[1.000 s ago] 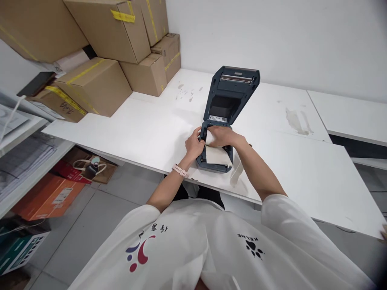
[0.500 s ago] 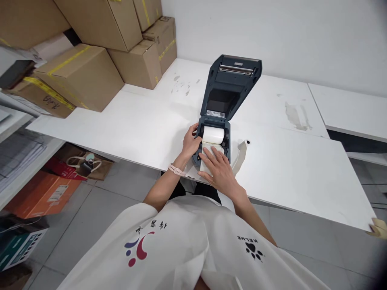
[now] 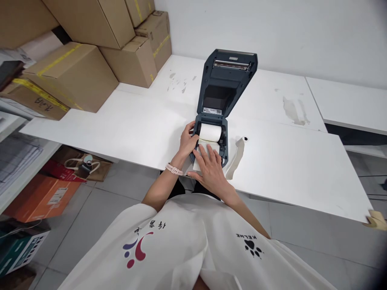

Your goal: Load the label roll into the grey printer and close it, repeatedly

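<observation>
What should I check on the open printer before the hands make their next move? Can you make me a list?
1. Lid up: ok, it stands open at the back of the printer.
2. White roll inside: ok, it sits in the base.
3. Left hand on the printer: ok, it is at the left side.
4. Right hand on the paper strip: ok, its fingers are spread over it.
5. Paper strip straight underneath: cannot tell, the right hand hides part of it.
6. Loose curled strip outside the printer: ok, it lies on the table to the right.
</observation>
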Demonstrator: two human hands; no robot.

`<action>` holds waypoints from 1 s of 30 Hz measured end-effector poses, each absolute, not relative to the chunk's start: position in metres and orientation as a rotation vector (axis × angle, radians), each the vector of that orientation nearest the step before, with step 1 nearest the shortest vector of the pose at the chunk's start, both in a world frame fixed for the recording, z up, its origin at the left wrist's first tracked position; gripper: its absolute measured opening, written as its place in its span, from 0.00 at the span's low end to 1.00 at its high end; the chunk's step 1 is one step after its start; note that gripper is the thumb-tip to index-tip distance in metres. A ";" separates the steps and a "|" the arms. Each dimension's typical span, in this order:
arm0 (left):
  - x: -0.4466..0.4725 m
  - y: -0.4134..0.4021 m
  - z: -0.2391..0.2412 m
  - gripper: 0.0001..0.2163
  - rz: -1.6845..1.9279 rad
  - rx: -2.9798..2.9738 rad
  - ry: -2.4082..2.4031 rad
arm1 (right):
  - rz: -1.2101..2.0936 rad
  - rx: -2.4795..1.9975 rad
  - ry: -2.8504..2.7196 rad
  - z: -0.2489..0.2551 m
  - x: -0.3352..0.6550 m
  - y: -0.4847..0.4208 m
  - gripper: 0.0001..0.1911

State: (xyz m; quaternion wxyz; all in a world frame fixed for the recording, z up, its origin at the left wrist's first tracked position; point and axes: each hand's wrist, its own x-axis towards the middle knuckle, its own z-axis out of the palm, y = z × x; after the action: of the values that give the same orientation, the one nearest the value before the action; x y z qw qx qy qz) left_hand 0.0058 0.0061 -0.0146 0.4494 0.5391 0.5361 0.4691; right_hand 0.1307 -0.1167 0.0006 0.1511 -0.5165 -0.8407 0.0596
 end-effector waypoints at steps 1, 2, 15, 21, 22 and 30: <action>0.006 0.006 -0.014 0.30 1.163 1.333 1.324 | 0.175 -1.481 -2.419 0.001 0.132 -0.117 0.43; 0.006 0.006 -0.014 0.30 1.163 1.333 1.319 | 0.179 -1.478 -2.426 0.001 0.134 -0.116 0.43; 0.005 0.006 -0.013 0.30 1.142 1.340 1.324 | 0.222 -1.439 -2.481 0.006 0.147 -0.119 0.40; 0.002 -0.034 -0.006 0.33 1.087 1.212 1.256 | 0.575 -1.311 -2.332 0.018 0.164 -0.120 0.44; 0.001 -0.046 -0.007 0.37 1.043 1.177 1.245 | 0.659 -1.255 -2.252 0.025 0.173 -0.115 0.43; -0.013 -0.105 -0.018 0.46 0.943 1.110 1.140 | 0.371 -1.196 -1.624 0.101 0.243 0.057 0.33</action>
State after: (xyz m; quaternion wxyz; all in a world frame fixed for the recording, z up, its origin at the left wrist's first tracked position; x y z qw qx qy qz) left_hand -0.0131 -0.1050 -0.0185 0.6022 0.4792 0.4920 0.4071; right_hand 0.2429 0.0566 0.1007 0.5188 -0.4987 -0.6769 0.1545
